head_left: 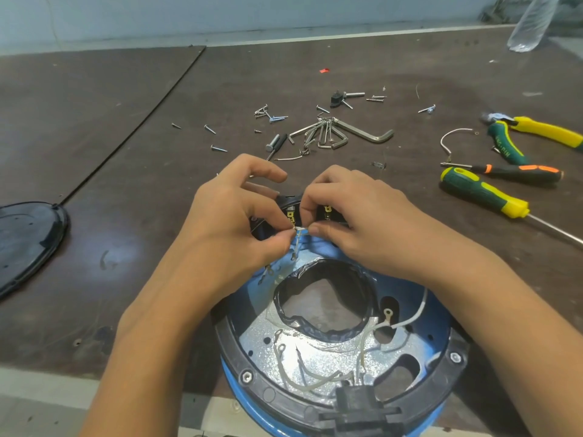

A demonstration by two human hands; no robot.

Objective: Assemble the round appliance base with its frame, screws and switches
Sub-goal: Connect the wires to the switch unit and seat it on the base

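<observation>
Round appliance base (315,357) sits at the near table edge, with two screws (247,376) visible in its black frame (271,397). Left hand (233,216) and right hand (356,216) both pinch one white wire (301,229) beside two switches (328,212) at the far rim. On the table to the right lie two screwdrivers (482,192) and one pair of pliers (511,143).

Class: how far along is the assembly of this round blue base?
Done: the black plastic frame ring sits screwed on the round blue appliance base. In hand: the left hand and right hand pinch a thin white wire by the brass-tabbed black switches. Left: loose ring-ended white wires, silver screws on the brown table.
</observation>
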